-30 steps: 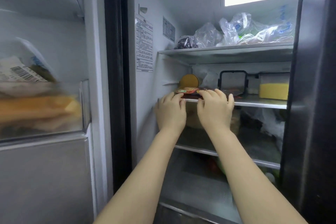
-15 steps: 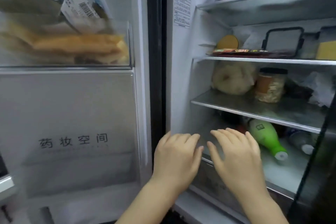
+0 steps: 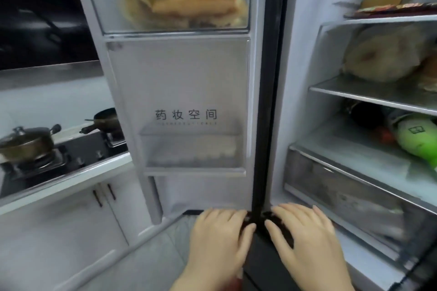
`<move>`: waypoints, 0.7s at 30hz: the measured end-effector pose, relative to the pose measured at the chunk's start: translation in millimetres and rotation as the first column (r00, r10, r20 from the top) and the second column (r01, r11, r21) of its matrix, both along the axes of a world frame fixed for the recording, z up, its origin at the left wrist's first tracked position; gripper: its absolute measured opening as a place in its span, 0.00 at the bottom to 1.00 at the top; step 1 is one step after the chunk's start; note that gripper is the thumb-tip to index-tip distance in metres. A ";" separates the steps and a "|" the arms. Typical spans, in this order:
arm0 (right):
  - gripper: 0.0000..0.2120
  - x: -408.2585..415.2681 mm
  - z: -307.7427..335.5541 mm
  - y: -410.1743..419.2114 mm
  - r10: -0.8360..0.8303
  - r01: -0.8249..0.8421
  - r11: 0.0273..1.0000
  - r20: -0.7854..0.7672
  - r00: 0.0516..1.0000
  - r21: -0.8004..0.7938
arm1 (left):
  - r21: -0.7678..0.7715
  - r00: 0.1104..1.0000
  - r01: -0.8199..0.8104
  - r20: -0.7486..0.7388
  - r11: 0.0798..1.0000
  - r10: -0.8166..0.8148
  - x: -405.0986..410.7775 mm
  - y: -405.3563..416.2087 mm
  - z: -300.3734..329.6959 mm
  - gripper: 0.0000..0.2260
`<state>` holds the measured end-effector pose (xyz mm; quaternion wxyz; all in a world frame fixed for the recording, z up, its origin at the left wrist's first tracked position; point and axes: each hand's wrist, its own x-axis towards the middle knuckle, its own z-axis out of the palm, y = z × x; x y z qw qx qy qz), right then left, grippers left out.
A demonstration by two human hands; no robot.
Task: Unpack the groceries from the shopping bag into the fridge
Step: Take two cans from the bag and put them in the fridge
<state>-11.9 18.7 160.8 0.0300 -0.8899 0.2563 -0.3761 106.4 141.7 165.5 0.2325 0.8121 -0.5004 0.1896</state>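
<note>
The fridge stands open, with its left door (image 3: 184,82) swung out and the shelves on the right. A flat red packet (image 3: 392,8) lies on the upper glass shelf (image 3: 387,20). My left hand (image 3: 220,236) and my right hand (image 3: 305,238) hang low in front of the fridge's bottom edge, palms down, fingers spread, holding nothing. The shopping bag is out of view.
The door bin (image 3: 175,2) holds yellow packets. A bagged pale lump (image 3: 387,54) sits on the middle shelf, a green bottle (image 3: 418,139) lies below, above a drawer (image 3: 350,194). At left, a stove (image 3: 54,163) with a lidded pot (image 3: 26,142) and a dark pan (image 3: 106,120).
Both hands let go of the red packet on the upper shelf and dropped down, empty, to the fridge's bottom edge. My view swung down and to the left.
</note>
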 end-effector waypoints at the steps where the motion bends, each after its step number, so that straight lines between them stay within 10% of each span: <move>1: 0.31 3.5 -3.4 11.8 0.037 -0.037 0.999 -0.010 0.999 0.019 | 0.004 0.999 -0.038 -0.009 0.999 0.039 -0.4 16.1 -4.0 0.11; 21: 0.16 60.3 -61.1 320.7 0.738 -0.691 0.657 -0.444 0.509 0.302 | 0.486 0.518 -0.718 -0.103 0.497 0.849 -79.6 348.5 -72.7 0.17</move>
